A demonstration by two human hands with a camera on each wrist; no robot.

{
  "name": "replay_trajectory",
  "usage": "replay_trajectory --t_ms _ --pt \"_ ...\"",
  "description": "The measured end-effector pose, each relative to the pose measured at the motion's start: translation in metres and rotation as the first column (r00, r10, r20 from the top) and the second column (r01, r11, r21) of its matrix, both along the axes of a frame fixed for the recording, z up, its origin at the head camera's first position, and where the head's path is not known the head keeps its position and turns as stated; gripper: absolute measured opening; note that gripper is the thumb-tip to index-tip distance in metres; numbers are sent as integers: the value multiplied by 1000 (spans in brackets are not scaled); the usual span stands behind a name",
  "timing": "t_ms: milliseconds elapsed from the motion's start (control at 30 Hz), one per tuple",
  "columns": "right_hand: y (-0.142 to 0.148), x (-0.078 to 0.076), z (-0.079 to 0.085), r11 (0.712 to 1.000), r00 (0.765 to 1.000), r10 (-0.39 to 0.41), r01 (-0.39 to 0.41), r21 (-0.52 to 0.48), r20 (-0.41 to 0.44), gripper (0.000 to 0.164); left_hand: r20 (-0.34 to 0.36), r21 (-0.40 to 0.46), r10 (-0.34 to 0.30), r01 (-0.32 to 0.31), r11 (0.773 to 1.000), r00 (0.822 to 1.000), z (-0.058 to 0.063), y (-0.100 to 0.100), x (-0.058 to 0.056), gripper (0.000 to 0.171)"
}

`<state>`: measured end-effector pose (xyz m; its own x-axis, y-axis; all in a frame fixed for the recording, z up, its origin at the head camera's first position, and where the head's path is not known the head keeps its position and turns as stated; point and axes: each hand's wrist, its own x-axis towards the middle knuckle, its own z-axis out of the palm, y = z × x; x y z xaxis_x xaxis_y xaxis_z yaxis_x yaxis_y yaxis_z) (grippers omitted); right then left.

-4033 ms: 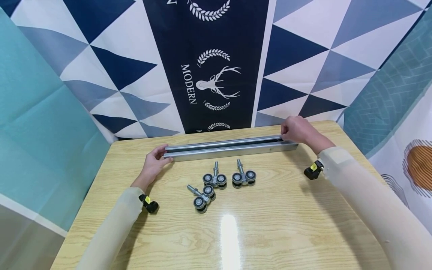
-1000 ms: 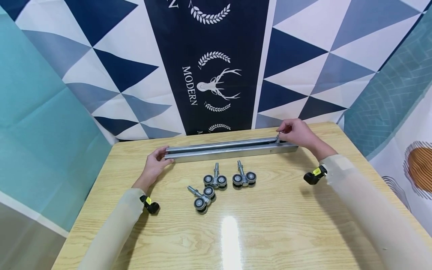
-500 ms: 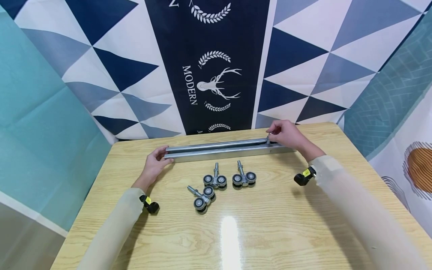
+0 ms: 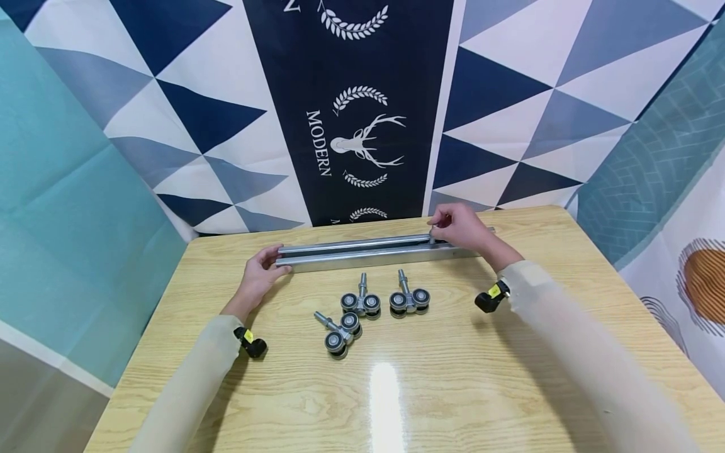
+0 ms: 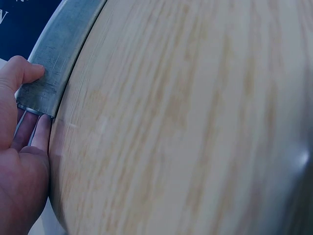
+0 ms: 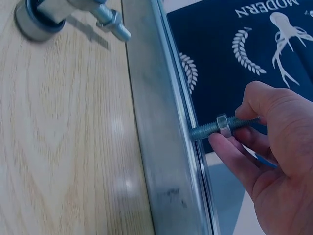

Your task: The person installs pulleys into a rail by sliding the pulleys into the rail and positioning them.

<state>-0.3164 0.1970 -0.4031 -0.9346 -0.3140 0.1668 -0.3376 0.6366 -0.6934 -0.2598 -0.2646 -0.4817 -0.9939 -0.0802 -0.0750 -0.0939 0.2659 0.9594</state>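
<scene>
A silver metal track (image 4: 362,257) lies across the back of the table with its slot facing up. At its left end my left hand (image 4: 256,281) holds it, the thumb on the front face and the fingers at the end opening in the left wrist view. Farther right, my right hand (image 4: 463,228) pinches the threaded bolt (image 6: 204,130) of a roller between thumb and fingers. This bolt, with a nut (image 6: 223,125) on it, stands up out of the slot; its lower part is hidden inside the track.
Three roller trolleys with threaded bolts lie in front of the track: one roller (image 4: 410,301) at the right, another roller (image 4: 361,303) beside it, and a tilted roller (image 4: 343,336) nearer. A patterned cloth (image 4: 362,126) hangs behind the wooden table (image 4: 453,377).
My right hand has slid leftward along the track from its right end, carrying the roller bolt along the slot. The left hand and the three loose rollers have stayed in place.
</scene>
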Motion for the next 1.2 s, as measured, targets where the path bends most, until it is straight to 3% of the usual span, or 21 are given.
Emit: replay_trajectory --t_ms 433,1200 --pt "-36 -3 -4 998 998 65 -65 -18 -14 10 5 -2 -6 6 1000 1000 1 1 1 65" --pt "-82 -3 -1 991 990 130 -129 -15 54 8 -28 -6 -13 13 1000 1000 -1 0 4 65"
